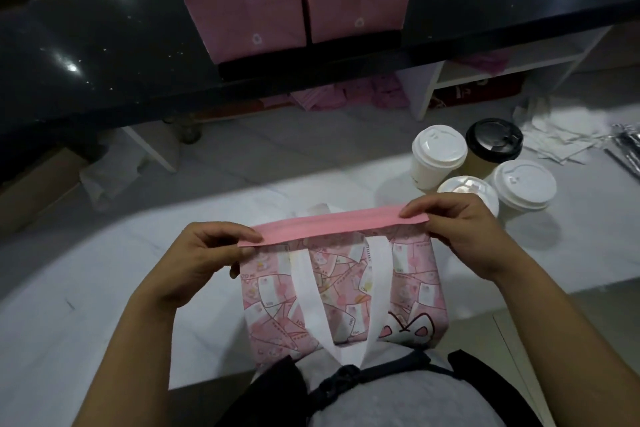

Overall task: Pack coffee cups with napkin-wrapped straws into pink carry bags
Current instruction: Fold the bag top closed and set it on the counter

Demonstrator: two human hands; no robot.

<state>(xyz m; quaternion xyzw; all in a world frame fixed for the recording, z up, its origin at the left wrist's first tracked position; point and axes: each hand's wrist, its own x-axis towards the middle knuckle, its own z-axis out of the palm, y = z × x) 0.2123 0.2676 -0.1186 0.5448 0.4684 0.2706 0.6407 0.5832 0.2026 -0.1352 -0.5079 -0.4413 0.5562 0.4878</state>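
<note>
The left hand [194, 263] and right hand [460, 236] are pinching the pink carry bag [343, 291] at opposite rim ends, rim running left-right; coffee cups [438, 152] are standing upper right, nearest the right hand.
</note>
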